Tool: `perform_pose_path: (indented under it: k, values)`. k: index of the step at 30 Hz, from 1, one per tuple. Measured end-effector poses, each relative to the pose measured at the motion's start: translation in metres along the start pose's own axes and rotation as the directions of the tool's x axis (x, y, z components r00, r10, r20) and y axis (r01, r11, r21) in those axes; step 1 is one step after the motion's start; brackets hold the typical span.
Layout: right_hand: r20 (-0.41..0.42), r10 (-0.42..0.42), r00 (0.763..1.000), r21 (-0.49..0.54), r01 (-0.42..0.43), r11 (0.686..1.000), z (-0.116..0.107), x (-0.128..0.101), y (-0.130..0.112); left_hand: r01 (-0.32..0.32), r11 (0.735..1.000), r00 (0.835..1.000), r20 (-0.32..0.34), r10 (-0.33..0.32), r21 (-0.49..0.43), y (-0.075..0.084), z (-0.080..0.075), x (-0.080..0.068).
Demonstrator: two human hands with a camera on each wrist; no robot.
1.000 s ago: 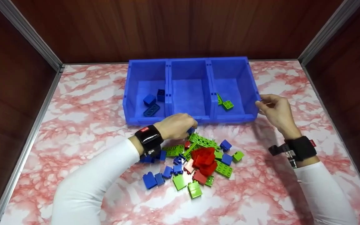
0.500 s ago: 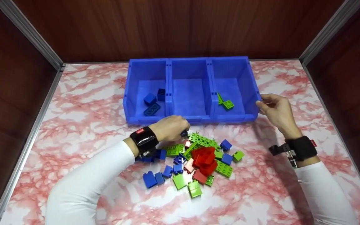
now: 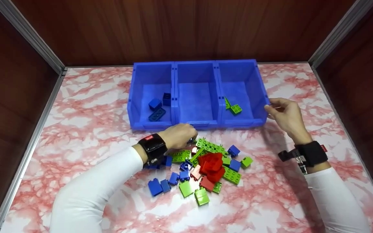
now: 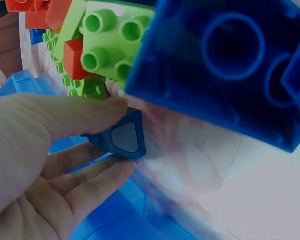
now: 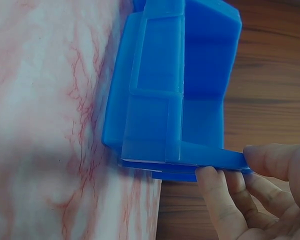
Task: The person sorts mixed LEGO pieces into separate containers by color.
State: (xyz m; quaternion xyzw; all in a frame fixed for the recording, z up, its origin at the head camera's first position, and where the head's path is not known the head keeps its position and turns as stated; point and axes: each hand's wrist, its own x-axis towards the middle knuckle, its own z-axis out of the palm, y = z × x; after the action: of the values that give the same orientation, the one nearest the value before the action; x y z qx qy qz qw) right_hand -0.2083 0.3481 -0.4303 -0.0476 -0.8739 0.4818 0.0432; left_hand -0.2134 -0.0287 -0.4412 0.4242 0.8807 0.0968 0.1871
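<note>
My left hand [image 3: 180, 136] is at the far side of the brick pile, just in front of the blue bin [image 3: 243, 123]. Between its thumb and fingers it pinches a small dark blue toy brick [image 4: 126, 137] with a pale patch on one face, close above the table. In the head view that brick is mostly hidden by the fingers. My right hand [image 3: 287, 116] grips the bin's right side wall [image 5: 205, 154] between thumb and fingers. Dark blue bricks [image 3: 155, 104] lie in the left compartment, and green bricks [image 3: 236, 109] in the right one.
Loose green bricks [image 3: 231, 175], red bricks [image 3: 211, 165] and blue bricks [image 3: 155, 186] form a pile on the marbled table [image 3: 86, 129]. The forearm reaches over the pile's left edge. A brown wooden wall [image 3: 193, 29] stands behind the bin.
My left hand, with the blue brick, has shifted a little to the left and then slightly nearer the pile. The right hand has stayed on the bin wall.
</note>
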Motion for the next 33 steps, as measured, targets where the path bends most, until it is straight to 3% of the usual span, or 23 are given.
perform_pose_path:
  k: [10,19,23,26,30,33]
  values:
    - [-0.005,-0.009,1.0,0.002,0.009,1.0,0.001,0.001,-0.001,0.025,0.998,1.0,0.005,-0.024,-0.062,0.001,-0.014,-0.011]
    - [-0.009,-0.012,1.0,-0.017,0.011,1.0,0.0,0.0,0.001,0.141,0.969,0.99,0.052,-0.133,-0.201,0.01,-0.057,-0.052]
    - [-0.011,-0.018,1.0,-0.001,0.018,1.0,0.001,-0.002,0.001,0.161,0.965,0.984,-0.04,-0.173,-0.208,-0.003,-0.079,-0.068]
    - [-0.009,-0.013,1.0,0.019,0.013,1.0,0.0,-0.002,0.002,0.187,0.963,0.966,-0.14,-0.216,-0.192,-0.02,-0.087,-0.07]
    - [-0.013,-0.015,1.0,0.01,0.015,1.0,0.001,-0.001,0.001,0.28,0.949,0.923,-0.231,-0.307,-0.144,-0.047,-0.085,-0.061]
    - [-0.015,-0.02,1.0,0.001,0.02,1.0,0.002,0.0,0.001,0.326,0.941,0.905,-0.256,-0.339,-0.091,-0.066,-0.074,-0.05]
